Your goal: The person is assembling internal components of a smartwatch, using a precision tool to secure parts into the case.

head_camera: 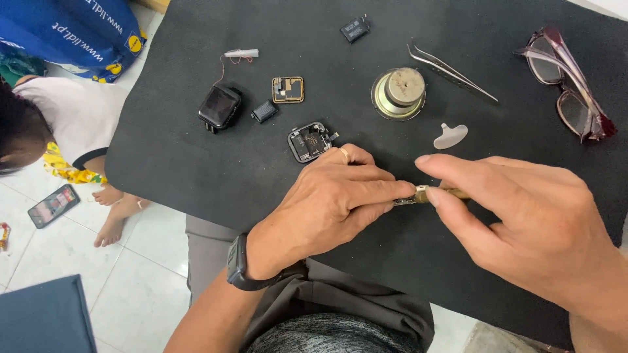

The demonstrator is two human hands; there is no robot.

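gripping one small brass-coloured tool [437, 193] between them, both hands met over a black mat [196, 170].

left hand [327, 202] was closed on the tool's tip, right hand [523, 222] pinching its handle. beyond the right hand lay glasses [568, 82], a round metal speaker part [398, 93] and tweezers [451, 70]; just past the left knuckles sat an opened watch case [309, 141].

White tile floor [150, 287] w/ black work mat [196, 170], daylight.
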